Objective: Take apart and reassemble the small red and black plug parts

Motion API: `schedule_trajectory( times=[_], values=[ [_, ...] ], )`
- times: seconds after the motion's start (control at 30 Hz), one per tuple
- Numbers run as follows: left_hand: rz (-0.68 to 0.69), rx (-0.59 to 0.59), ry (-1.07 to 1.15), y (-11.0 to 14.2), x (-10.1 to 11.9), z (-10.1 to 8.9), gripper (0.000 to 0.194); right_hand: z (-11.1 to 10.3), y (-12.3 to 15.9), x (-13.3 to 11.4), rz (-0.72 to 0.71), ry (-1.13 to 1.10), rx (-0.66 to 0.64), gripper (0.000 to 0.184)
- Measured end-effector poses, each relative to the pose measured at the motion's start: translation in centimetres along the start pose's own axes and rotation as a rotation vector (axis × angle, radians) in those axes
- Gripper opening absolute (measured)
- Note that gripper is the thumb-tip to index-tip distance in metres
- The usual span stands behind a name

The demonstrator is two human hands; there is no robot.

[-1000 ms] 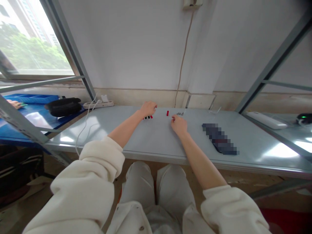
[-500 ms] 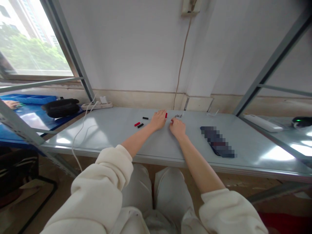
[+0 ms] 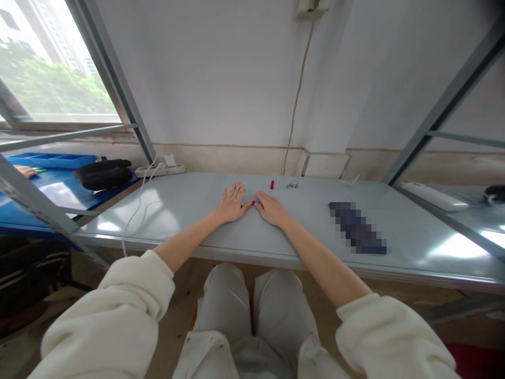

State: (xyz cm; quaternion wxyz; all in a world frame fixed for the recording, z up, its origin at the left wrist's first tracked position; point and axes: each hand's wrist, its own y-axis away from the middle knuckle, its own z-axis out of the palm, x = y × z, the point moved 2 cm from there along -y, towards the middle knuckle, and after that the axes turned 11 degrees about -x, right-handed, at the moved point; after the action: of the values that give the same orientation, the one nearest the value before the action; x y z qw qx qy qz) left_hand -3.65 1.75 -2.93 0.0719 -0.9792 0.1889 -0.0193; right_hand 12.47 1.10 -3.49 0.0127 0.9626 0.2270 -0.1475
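Black pouch [image 3: 103,175] well to its left, the left hand [image 3: 232,205] lies palm down, fingers fanned, hiding what is beneath. Between its thumb and the right hand [image 3: 272,208], fingers together, shows a partly covered red piece [image 3: 253,202]; whether either grips it is unclear. Beyond the right hand: red tube [image 3: 272,185], tiny grey bits [image 3: 292,186]; rightward, a blurred-out object [image 3: 357,227].

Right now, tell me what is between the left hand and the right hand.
In the head view, a small red piece shows between the left hand and right hand; contact is unclear.
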Motion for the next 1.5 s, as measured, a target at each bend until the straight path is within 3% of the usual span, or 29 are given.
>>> schedule_trajectory(
  times=[0.4, 0.8, 1.1, 1.5],
  values=[
    [-0.06, 0.001, 0.053, -0.2, -2.4, -1.1, 0.085, -0.3, -2.1, -0.8, -0.072, 0.06, -0.035, 0.047],
    [-0.1, -0.117, 0.176, -0.4, -5.2, 0.5, 0.087, 0.3, -4.2, -1.2, -0.073, 0.011, -0.085, 0.049],
    [-0.006, -0.144, 0.192, -1.8, -5.7, 0.6, 0.075, 0.3, -4.1, -1.7, -0.059, 0.019, -0.057, 0.048],
    [0.069, -0.057, 0.185, -1.6, -5.8, 0.5, 0.075, 0.6, -4.3, -1.6, -0.083, -0.003, 0.008, 0.047]
  ],
)
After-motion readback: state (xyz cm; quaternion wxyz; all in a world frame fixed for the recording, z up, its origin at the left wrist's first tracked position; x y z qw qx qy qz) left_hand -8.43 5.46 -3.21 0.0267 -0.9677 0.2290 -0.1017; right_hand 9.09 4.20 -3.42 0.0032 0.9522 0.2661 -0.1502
